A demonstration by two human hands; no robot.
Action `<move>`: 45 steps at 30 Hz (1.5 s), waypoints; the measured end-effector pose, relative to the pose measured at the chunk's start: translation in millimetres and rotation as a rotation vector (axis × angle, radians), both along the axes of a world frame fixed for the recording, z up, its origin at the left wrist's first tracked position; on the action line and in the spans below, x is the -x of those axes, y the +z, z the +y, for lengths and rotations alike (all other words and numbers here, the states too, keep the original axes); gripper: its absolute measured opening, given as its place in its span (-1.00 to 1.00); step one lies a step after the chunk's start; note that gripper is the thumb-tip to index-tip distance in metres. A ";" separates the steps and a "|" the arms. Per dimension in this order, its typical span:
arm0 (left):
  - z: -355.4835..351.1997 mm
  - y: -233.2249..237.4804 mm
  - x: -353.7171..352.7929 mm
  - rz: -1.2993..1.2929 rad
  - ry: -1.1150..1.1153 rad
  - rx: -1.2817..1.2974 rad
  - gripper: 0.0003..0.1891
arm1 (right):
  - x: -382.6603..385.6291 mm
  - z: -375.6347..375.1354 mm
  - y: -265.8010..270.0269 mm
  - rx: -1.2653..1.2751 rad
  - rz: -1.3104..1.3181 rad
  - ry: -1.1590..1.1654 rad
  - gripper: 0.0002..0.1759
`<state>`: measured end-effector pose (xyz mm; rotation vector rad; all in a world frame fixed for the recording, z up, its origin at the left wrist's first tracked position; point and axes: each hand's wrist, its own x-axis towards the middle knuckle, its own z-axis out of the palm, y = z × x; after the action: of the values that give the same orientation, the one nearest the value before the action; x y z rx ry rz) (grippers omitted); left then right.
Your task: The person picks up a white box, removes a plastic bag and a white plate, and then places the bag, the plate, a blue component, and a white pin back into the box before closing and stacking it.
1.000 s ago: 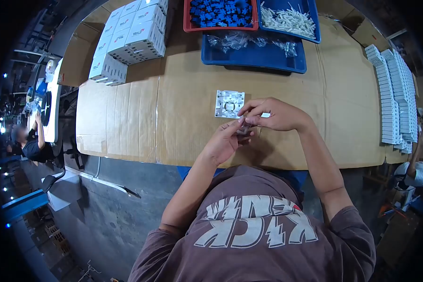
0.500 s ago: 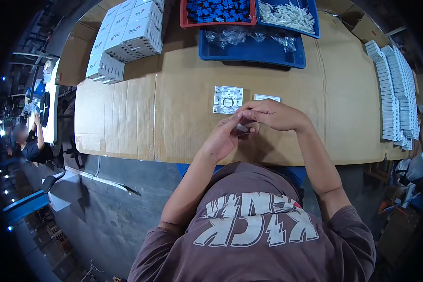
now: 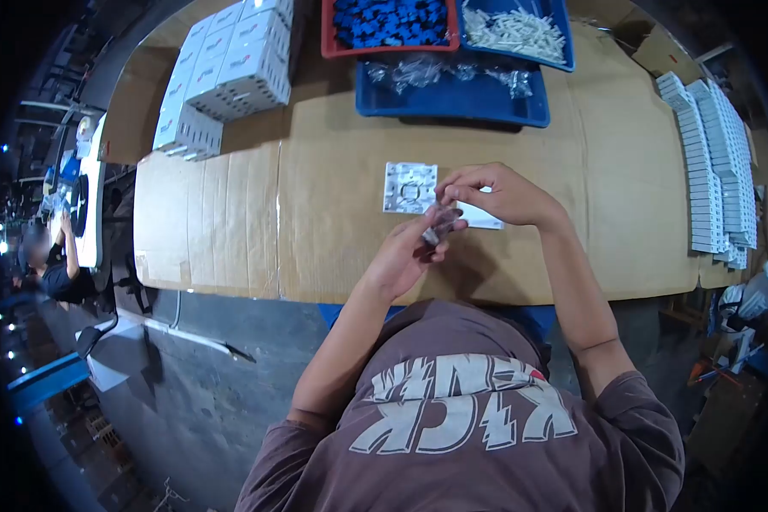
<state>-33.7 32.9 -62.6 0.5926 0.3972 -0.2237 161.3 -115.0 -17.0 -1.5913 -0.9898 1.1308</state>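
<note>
A small, crinkled clear plastic bag [image 3: 440, 225] is held in the fingers of my left hand [image 3: 404, 258], above the front part of the table. What lies inside the bag is too small to make out. My right hand [image 3: 505, 196] reaches in from the right with bent fingers, its fingertips pinched at the bag's upper edge. Just beyond my hands a white square casing [image 3: 410, 188] with a round opening in its middle lies flat on the cardboard. A flat white piece [image 3: 485, 217] rests under my right hand, partly covered by it.
Cardboard [image 3: 333, 205] covers the table. White boxes [image 3: 230, 72] are stacked back left. At the back stand a red tray [image 3: 326, 38] of blue parts, a blue tray [image 3: 567, 47] of pale plugs and another blue tray [image 3: 452, 109] with clear bags. White casings [image 3: 717, 171] pile up right. A person [image 3: 64, 269] works far left.
My right hand has shifted slightly up and left, and the clear bag now shows more between my hands. More of the flat white piece is visible. The view has tilted a little.
</note>
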 end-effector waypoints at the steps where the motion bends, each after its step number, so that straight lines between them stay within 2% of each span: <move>1: -0.7 0.9 -0.7 0.007 -0.002 0.008 -0.51 | -7.0 -0.7 -2.0 -0.003 -0.039 -0.046 -0.69; 6: -2.0 0.0 2.0 0.026 0.008 0.060 -0.45 | -66.1 2.0 -3.4 -0.003 -0.291 -0.382 -0.77; 10: -3.2 2.8 1.2 0.056 -0.020 -0.018 -0.43 | -124.8 5.8 10.8 -0.100 -0.758 -0.674 -0.80; 13: -4.9 5.0 2.6 0.041 -0.043 -0.026 -0.46 | -164.0 14.8 15.7 0.014 -0.960 -0.774 -0.81; 15: -7.3 11.5 3.0 0.027 -0.045 -0.054 -0.53 | -180.6 20.9 15.6 -0.001 -1.093 -0.723 -0.82; 20: -10.1 13.5 5.4 0.017 -0.045 -0.077 -0.53 | -201.7 39.8 6.7 0.027 -1.342 -0.614 -0.83; 29: -2.3 6.1 11.0 0.004 -0.040 -0.028 -0.51 | -225.7 55.4 2.3 0.100 -1.389 -0.506 -0.91; 32: -3.7 12.0 10.2 -0.006 0.011 -0.040 -0.53 | -222.7 51.3 9.8 -0.013 -1.284 -0.644 -0.89; 33: -2.9 10.8 9.9 -0.020 0.015 -0.052 -0.54 | -229.1 49.4 8.4 -0.141 -1.291 -0.724 -0.88; 36: -0.3 7.0 11.9 -0.032 0.022 -0.063 -0.55 | -249.5 44.5 11.7 -0.413 -1.003 -1.015 -0.87; 37: 0.9 5.5 12.4 -0.033 0.019 -0.063 -0.56 | -247.6 38.7 19.8 -0.427 -0.839 -1.107 -0.86; 40: 2.5 -1.3 13.6 -0.039 -0.007 -0.296 -0.55 | -227.0 22.9 52.6 -0.661 -0.048 -1.059 -0.84; 41: 1.4 -2.5 12.3 -0.025 0.018 -0.495 -0.62 | -212.8 17.8 63.9 -0.761 0.121 -0.940 -0.81; 44: 8.0 -4.3 8.1 -0.153 0.118 -0.690 -0.64 | -160.3 12.0 103.1 -0.842 0.318 -0.888 -0.82; 45: 10.1 1.4 5.4 -0.156 0.177 -0.481 -0.67 | -148.8 9.3 110.2 -0.880 0.314 -0.843 -0.83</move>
<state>-39.1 43.0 -61.2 1.0346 0.3511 0.0938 310.1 -105.7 93.2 -0.8861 -0.4007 0.2500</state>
